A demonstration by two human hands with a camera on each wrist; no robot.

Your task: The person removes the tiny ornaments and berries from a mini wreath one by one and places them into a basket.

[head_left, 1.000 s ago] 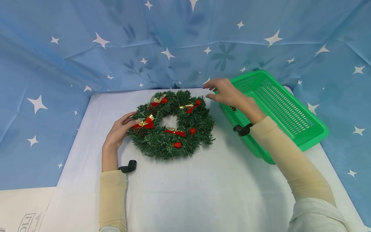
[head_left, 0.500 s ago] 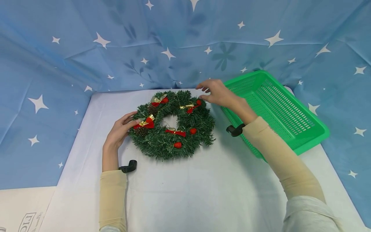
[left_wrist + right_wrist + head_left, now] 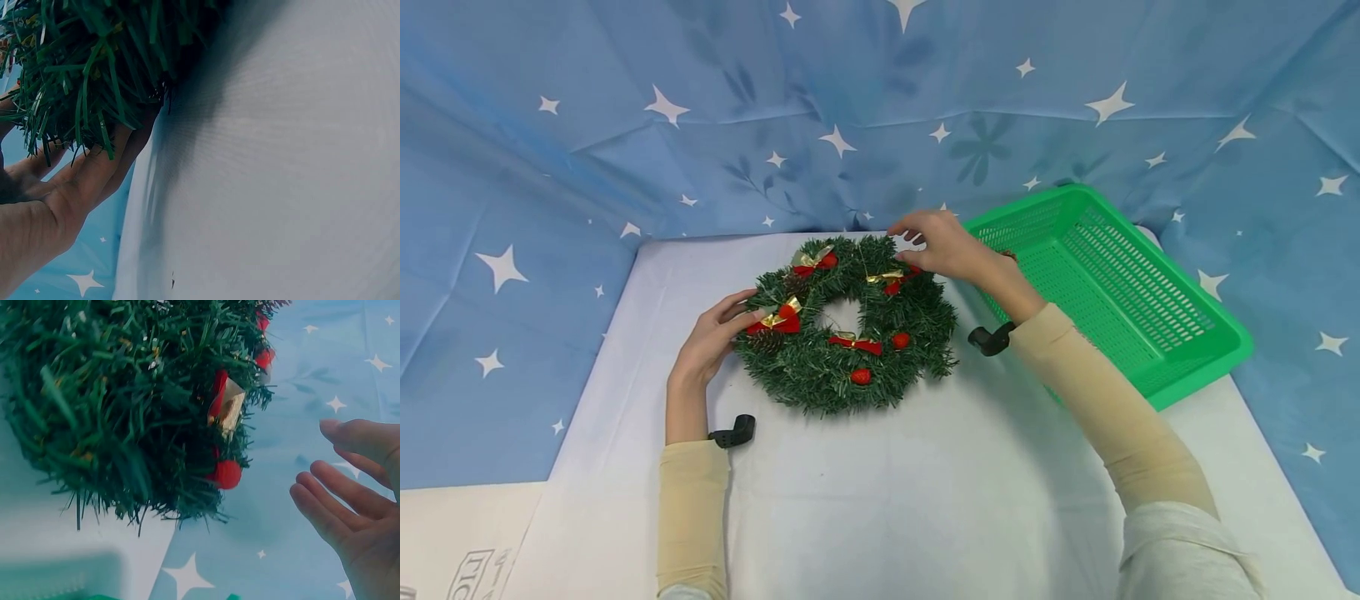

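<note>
Since a second ago the right hand [image 3: 951, 246] has travelled left, from beside the bright green plastic basket [image 3: 1232, 350] to the far right edge of the round wreath of green artificial needles [image 3: 805, 375]; the left hand [image 3: 703, 342] and the wreath have not visibly shifted.

From the head, the wreath lies flat on the white-covered bench [image 3: 880, 500], between the two hands. Being a ring, it has no marked long axis, only a slightly greater spread from hand to hand. The left hand is the nearer one: its thumb rests on top, by a red and gold ribbon bow [image 3: 786, 325], and its fingers meet the outer side. The right hand is over the far right rim, thumb and fingertips parted, with nothing seen between them. The basket stands to the right of the right hand, partly behind its forearm.

From the left wrist, that hand's fingers reach in beneath the needles, so the edge sits between thumb and fingers; the tips are hidden, and I cannot tell how firm the hold is.

From the right wrist, a gap shows between the spread fingers and the greenery, where a small round red ornament [image 3: 228, 475] faces the hand.
</note>
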